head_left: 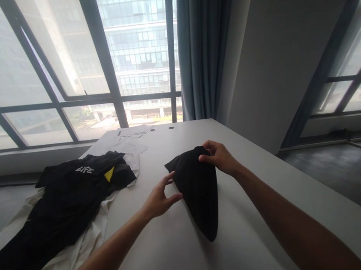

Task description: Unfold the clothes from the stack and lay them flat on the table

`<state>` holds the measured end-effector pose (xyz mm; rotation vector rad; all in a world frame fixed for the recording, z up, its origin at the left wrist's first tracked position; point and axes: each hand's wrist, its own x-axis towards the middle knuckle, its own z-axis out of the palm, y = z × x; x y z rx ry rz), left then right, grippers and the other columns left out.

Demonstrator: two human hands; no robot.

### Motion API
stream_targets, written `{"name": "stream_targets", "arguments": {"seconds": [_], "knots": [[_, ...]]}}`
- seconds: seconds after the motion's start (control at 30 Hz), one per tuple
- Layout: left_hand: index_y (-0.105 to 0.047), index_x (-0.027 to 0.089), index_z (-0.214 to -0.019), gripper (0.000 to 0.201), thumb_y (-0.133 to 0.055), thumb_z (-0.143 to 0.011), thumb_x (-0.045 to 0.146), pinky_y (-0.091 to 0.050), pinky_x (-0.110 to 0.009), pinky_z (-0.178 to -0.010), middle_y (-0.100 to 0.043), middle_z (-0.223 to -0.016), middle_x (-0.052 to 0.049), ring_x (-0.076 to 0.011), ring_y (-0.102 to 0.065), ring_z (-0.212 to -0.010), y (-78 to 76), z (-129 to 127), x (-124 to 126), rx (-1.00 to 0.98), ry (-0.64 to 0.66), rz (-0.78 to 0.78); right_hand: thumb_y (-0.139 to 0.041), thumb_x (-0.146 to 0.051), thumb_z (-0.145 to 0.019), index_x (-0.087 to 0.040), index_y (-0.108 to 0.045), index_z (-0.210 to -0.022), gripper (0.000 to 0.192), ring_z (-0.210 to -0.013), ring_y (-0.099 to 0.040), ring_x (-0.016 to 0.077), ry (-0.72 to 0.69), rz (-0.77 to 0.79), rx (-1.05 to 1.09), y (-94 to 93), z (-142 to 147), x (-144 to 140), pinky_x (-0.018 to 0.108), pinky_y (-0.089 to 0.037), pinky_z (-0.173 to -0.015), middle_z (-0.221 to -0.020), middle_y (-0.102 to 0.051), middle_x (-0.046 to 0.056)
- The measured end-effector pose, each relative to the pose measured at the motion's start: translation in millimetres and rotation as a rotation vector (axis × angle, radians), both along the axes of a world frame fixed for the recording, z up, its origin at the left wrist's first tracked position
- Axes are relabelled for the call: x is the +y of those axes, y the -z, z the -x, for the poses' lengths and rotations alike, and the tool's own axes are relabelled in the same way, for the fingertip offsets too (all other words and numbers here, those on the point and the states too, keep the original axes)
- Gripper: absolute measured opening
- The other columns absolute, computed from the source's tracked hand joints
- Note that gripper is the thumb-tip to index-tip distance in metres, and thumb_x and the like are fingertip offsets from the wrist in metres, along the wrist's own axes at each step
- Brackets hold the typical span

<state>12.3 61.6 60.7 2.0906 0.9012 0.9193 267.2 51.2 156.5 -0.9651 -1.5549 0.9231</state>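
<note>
A black cloth item (198, 191), which looks like a cap, is in front of me above the white table. Its rounded, narrow end points down toward me, and a small flap sticks out at its upper left. My right hand (218, 156) pinches its upper right edge between thumb and fingers. At its left side is my left hand (163, 197), thumb and fingers spread apart, with the tips at or against the edge. Whether they press on the cloth I cannot tell. The underside of the black item is hidden.
The white table (247, 234) runs toward the windows. At left lie a black garment (74, 202) with white lettering and a yellow patch, and whitish cloth (91, 240) beneath it. Papers (132, 132) lie at the far end, near two round holes. A curtain (201, 49) hangs behind.
</note>
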Motion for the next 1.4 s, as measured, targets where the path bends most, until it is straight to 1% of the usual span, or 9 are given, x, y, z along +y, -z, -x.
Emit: {"name": "stream_targets", "arguments": {"seconds": [0.23,0.47,0.57,0.7,0.77,0.93,1.13,1.27,1.4], "knots": [[-0.068,0.017,-0.083,0.023,-0.07,-0.076,0.039,-0.056,-0.037,-0.08,-0.071,-0.084,-0.007,-0.022,-0.067,-0.082,1.1,-15.5,22.3,-0.199,-0.104,0.036,-0.083,-0.056,-0.059,-0.019,-0.052,-0.067,0.048,-0.07,-0.056,0.0136,-0.084,-0.09,-0.061,0.0,15.7,13.0,0.029,-0.049,-0.064,-0.076,-0.059,-0.001],[-0.058,0.017,-0.076,0.037,-0.075,-0.063,0.047,-0.057,-0.036,-0.073,-0.064,-0.071,0.0,-0.0188,-0.065,-0.07,-5.3,68.8,67.4,-0.603,-0.514,0.084,-0.079,-0.059,-0.064,-0.021,-0.042,-0.064,0.053,-0.065,-0.054,0.0128,0.39,-0.299,0.002,-2.3,-49.4,11.8,0.028,-0.051,-0.061,-0.068,-0.055,-0.002],[-0.053,0.017,-0.075,0.043,-0.079,-0.055,0.044,-0.057,-0.035,-0.078,-0.062,-0.075,0.003,-0.0161,-0.064,-0.074,-5.8,100.3,78.7,-0.766,-0.606,0.086,-0.08,-0.06,-0.06,-0.02,-0.047,-0.072,0.053,-0.059,-0.059,0.0136,0.209,0.008,-0.185,4.7,-65.2,-1.9,0.028,-0.052,-0.055,-0.066,-0.056,-0.003],[-0.057,0.016,-0.083,0.046,-0.08,-0.052,0.042,-0.056,-0.037,-0.081,-0.065,-0.082,0.001,-0.0187,-0.064,-0.08,0.4,119.4,75.6,-0.682,-0.529,0.155,-0.085,-0.053,-0.054,-0.017,-0.059,-0.091,0.058,-0.057,-0.066,0.0174,-0.445,0.809,-0.693,16.8,-49.4,-19.1,0.027,-0.052,-0.054,-0.073,-0.067,0.0],[-0.058,0.016,-0.087,0.048,-0.08,-0.052,0.039,-0.056,-0.038,-0.08,-0.066,-0.082,-0.001,-0.0196,-0.065,-0.079,5.1,123.5,72.3,-0.646,-0.484,0.239,-0.08,-0.052,-0.065,-0.018,-0.062,-0.098,0.052,-0.061,-0.067,0.0179,-0.5,0.839,-0.793,24.0,-33.2,-17.1,0.027,-0.052,-0.057,-0.076,-0.069,0.003],[-0.057,0.016,-0.098,0.047,-0.074,-0.064,0.044,-0.057,-0.035,-0.072,-0.068,-0.087,-0.004,-0.0197,-0.068,-0.076,6.8,127.0,66.9,-0.696,-0.497,0.45,-0.07,-0.046,-0.08,-0.02,-0.064,-0.112,0.042,-0.088,-0.066,0.02,0.003,0.166,-0.95,55.6,8.6,13.8,0.028,-0.05,-0.074,-0.101,-0.07,0.007],[-0.065,0.014,-0.099,0.056,-0.082,-0.057,0.047,-0.055,-0.034,-0.065,-0.07,-0.085,-0.008,-0.024,-0.067,-0.075,-12.3,133.3,47.3,-0.345,-0.46,0.378,-0.069,-0.023,-0.075,-0.023,-0.068,-0.097,0.023,-0.088,-0.064,0.0202,-0.024,-0.028,-1.205,79.3,28.6,36.0,0.026,-0.043,-0.071,-0.099,-0.069,0.004],[-0.069,0.018,-0.08,0.03,-0.071,-0.058,0.038,-0.052,-0.032,-0.07,-0.07,-0.078,-0.004,-0.0245,-0.064,-0.077,-23.0,154.5,31.4,-0.023,-0.39,0.11,-0.055,-0.019,-0.078,-0.021,-0.065,-0.089,0.014,-0.081,-0.062,0.0196,0.396,0.006,-1.118,58.0,-29.1,43.8,0.026,-0.04,-0.066,-0.089,-0.07,0.005],[-0.067,0.02,-0.076,0.025,-0.054,-0.055,0.024,-0.05,-0.028,-0.068,-0.067,-0.076,-0.001,-0.021,-0.062,-0.074,-29.5,167.4,15.1,0.327,-0.233,0.072,-0.051,-0.022,-0.079,-0.018,-0.064,-0.1,0.025,-0.09,-0.064,0.0257,0.956,0.123,-1.032,48.3,-121.4,42.9,0.03,-0.042,-0.069,-0.099,-0.07,0.014]]}}
